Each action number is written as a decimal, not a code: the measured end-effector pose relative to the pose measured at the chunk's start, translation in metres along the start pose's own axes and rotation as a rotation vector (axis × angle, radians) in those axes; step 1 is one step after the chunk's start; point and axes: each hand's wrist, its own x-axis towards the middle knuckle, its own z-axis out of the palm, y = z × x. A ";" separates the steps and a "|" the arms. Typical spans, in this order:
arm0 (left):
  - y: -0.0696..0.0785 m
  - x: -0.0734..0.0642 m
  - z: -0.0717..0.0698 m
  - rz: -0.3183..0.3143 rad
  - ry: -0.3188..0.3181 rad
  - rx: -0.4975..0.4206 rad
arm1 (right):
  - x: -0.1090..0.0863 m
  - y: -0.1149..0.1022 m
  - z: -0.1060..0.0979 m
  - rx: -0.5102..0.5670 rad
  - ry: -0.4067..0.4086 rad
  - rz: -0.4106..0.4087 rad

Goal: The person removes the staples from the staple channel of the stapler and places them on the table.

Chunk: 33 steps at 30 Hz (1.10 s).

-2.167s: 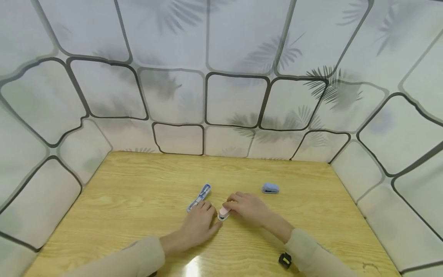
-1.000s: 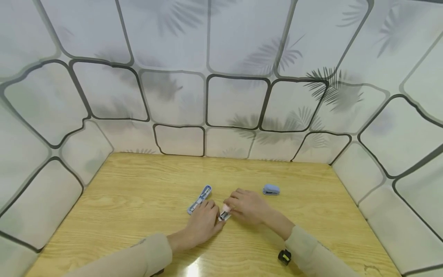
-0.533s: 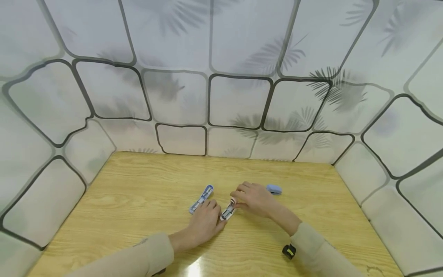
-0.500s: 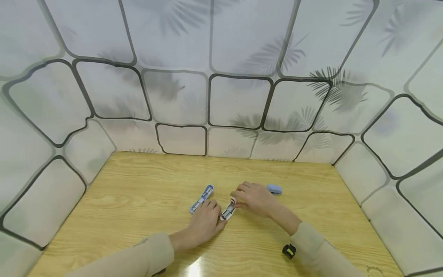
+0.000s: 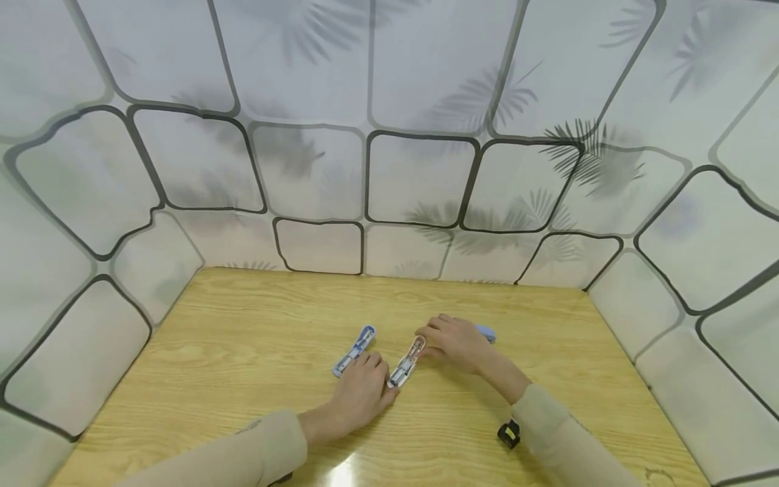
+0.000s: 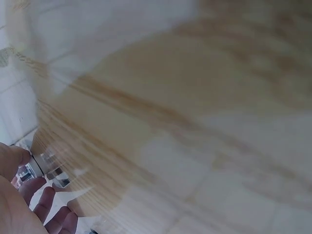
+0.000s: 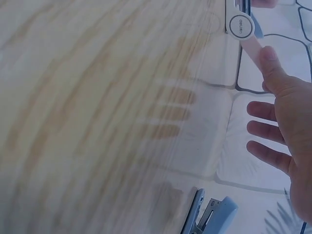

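A pink-and-white stapler [image 5: 404,365] lies folded out nearly straight between the hands, its metal inside facing up. The left hand [image 5: 360,387] pinches its near white end between thumb and fingers. At the far end, the right hand [image 5: 458,342] holds the pink arm [image 7: 251,50]; the right wrist view shows the thumb against it and three fingers stretched free. A round white hinge with lettering [image 7: 241,26] shows there too. Just left of the left hand lies a blue stapler [image 5: 354,352], also opened flat, its lower end close to the knuckles.
Partly behind the right hand sits a second, light-blue stapler [image 5: 486,332], seen with a raised top in the right wrist view. A small black object with a yellow mark [image 5: 508,433] shows beside the right sleeve. Patterned panels [image 5: 414,176] rise around the wooden table [image 5: 255,325].
The right hand has swung the pink arm up and away from the white base, unfolding the stapler. It moved away and rightward, now covering part of the light-blue stapler. The left hand stays nearly still.
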 end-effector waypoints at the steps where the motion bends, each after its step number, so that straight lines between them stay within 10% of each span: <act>1: 0.000 0.000 0.000 0.001 0.002 0.005 | -0.001 0.000 0.000 0.005 -0.009 0.011; 15: 0.001 0.000 -0.003 0.002 0.011 0.031 | -0.009 -0.003 0.001 0.108 -0.079 0.219; 33: 0.001 0.000 0.000 0.008 0.024 0.010 | -0.023 -0.038 -0.018 0.947 -0.111 0.709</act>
